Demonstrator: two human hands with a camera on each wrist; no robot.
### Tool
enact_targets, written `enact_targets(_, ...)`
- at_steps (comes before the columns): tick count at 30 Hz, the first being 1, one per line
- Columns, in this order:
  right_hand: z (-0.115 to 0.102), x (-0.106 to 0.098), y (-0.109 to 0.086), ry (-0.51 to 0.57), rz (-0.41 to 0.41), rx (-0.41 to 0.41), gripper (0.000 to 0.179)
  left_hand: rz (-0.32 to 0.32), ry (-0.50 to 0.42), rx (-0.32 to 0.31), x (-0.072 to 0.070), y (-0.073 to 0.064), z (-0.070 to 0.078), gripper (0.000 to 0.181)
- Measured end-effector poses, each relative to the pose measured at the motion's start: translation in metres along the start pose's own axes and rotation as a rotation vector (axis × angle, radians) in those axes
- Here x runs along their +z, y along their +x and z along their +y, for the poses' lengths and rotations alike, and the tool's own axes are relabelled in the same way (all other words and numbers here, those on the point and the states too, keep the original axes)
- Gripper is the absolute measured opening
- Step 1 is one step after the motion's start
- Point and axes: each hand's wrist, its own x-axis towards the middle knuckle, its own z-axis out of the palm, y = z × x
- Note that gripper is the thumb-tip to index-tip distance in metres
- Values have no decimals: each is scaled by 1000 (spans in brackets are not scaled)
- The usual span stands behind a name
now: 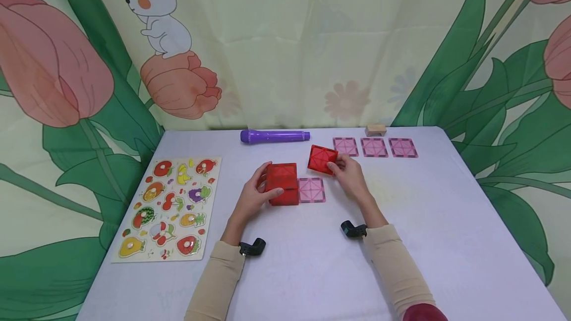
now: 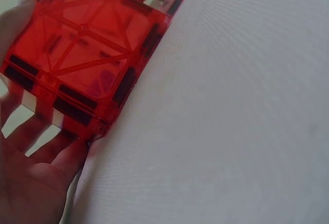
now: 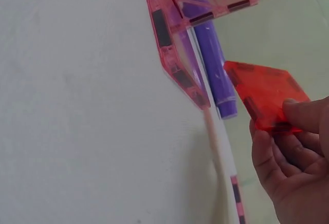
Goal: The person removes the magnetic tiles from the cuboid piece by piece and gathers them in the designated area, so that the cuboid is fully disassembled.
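A boxy build of red magnetic tiles (image 1: pixel 282 176) stands near the middle of the table. My left hand (image 1: pixel 249 196) grips it from the left, thumb along the near side. Clear red faces of the box (image 2: pixel 85 34) fill the upper left of the left wrist view, fingers partly behind them. A pink magnetic tile (image 1: pixel 312 190) lies against the box's right side. My right hand (image 1: pixel 352 176) pinches a single red magnetic tile (image 1: pixel 322 159) by its right edge, raised and tilted, apart from the box. The right wrist view shows this tile (image 3: pixel 267 93) between thumb and fingers.
Three pink tiles (image 1: pixel 373 147) form a row at the back right, with a small wooden block (image 1: pixel 375 130) behind them. A purple toy microphone (image 1: pixel 275 136) lies near the back edge. On the left is a fruit puzzle board (image 1: pixel 165 212).
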Motion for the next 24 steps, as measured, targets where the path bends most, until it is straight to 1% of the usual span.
enact_targets(5,1,-8,1,-16,13,0,37,-7,0,21,1,2,-3,81)
enact_targets(8,2,-14,1,-1,24,11,38,1,0,27,1,1,-3,81)
enact_targets(13,7,-25,-2,18,37,70,42,11,5,29,1,0,-3,82)
enact_targets(18,14,-31,-6,8,47,124,47,12,4,25,1,0,-3,83)
enact_targets(21,18,-34,-8,-4,55,143,50,9,4,25,1,1,-3,82)
enact_targets(24,22,-36,-8,-16,65,145,51,3,6,24,1,1,-3,82)
